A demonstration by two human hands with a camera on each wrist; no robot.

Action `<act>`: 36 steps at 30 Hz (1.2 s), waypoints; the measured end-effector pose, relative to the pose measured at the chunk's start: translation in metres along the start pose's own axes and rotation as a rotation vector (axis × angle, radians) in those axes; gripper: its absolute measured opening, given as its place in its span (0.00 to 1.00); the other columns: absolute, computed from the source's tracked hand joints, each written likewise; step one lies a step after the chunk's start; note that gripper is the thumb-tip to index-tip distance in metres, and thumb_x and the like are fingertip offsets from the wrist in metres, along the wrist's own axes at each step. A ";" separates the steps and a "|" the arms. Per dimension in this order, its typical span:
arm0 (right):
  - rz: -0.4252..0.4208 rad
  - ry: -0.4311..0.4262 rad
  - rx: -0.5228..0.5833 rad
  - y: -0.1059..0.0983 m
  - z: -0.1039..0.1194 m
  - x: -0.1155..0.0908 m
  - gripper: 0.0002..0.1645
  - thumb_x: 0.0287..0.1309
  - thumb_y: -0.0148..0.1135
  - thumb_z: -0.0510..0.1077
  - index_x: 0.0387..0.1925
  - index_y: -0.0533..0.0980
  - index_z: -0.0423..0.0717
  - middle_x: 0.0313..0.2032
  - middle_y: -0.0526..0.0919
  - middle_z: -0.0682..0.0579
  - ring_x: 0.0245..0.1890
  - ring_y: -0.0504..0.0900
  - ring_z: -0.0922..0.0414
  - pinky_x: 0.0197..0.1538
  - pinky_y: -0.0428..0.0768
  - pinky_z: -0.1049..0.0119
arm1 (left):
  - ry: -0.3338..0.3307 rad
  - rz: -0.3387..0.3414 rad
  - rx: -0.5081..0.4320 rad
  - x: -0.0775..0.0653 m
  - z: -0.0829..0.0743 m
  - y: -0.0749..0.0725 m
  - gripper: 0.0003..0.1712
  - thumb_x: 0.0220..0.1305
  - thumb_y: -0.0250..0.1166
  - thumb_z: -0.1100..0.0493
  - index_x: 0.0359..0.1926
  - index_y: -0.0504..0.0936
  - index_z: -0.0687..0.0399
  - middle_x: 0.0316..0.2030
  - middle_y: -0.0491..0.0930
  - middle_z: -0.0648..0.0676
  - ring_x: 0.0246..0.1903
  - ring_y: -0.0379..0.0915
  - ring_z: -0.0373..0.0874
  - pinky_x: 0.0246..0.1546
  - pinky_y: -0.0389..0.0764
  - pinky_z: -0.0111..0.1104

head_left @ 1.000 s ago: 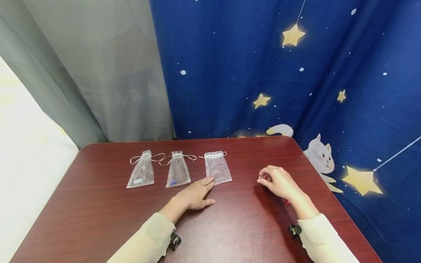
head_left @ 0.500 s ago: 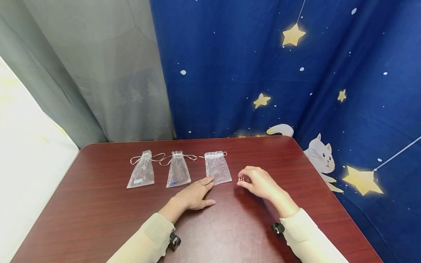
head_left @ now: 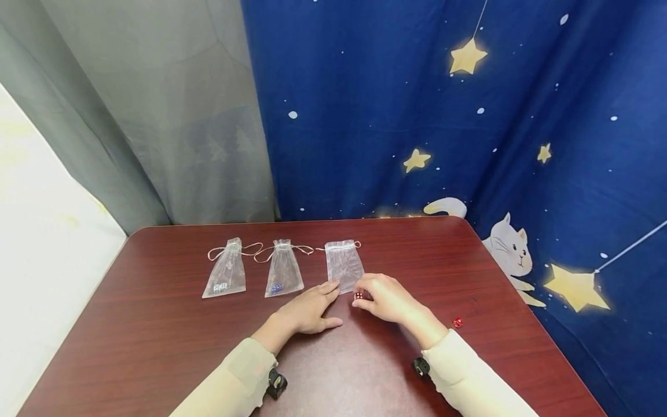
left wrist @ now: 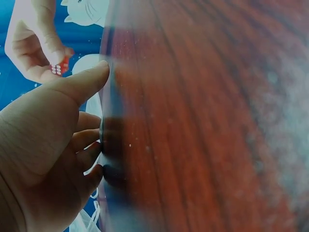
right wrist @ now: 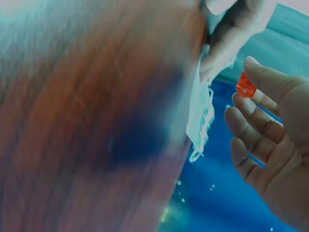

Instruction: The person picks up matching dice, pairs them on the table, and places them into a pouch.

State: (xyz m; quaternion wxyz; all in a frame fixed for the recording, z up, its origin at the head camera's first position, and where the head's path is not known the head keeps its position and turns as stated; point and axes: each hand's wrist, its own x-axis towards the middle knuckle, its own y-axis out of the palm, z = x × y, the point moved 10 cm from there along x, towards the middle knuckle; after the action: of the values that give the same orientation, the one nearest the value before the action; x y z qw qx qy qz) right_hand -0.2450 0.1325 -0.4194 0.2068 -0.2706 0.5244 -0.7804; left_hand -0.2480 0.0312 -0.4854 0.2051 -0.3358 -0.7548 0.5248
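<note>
My right hand (head_left: 387, 299) pinches a red die (head_left: 358, 296) with white pips between thumb and fingers, beside the lower right corner of the right-hand organza drawstring bag (head_left: 344, 263). In the right wrist view the die (right wrist: 245, 86) shows orange-red at the thumb tip. My left hand (head_left: 310, 310) lies with fingers straight on the table, its fingertips touching that bag's lower edge; no die shows in this bag. Another red die (head_left: 457, 322) lies on the table near my right forearm.
Two more organza bags lie to the left: the middle bag (head_left: 283, 266) with blue dice (head_left: 276, 287) inside, the far-left bag (head_left: 227, 269) with white dice (head_left: 220, 286). Their ribbons spread sideways. Curtains hang behind the reddish-brown table (head_left: 156, 347).
My right hand has moved left with the pinched red die, coming close to the right-hand bag and uncovering the other red die. My left hand has stayed in place.
</note>
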 end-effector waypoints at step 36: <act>0.053 0.036 -0.047 0.027 -0.007 -0.005 0.16 0.58 0.74 0.52 0.44 0.83 0.49 0.41 0.85 0.56 0.41 0.82 0.59 0.46 0.81 0.55 | 0.014 0.002 -0.017 -0.001 0.001 0.000 0.45 0.67 0.67 0.43 0.73 0.65 0.67 0.76 0.57 0.62 0.75 0.52 0.56 0.74 0.56 0.47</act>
State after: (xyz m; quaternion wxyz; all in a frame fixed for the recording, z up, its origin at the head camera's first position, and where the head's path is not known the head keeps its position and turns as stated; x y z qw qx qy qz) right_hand -0.2441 0.1307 -0.4472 0.2115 -0.2471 0.5534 -0.7668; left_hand -0.2479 0.0301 -0.4853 0.2069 -0.3421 -0.7574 0.5162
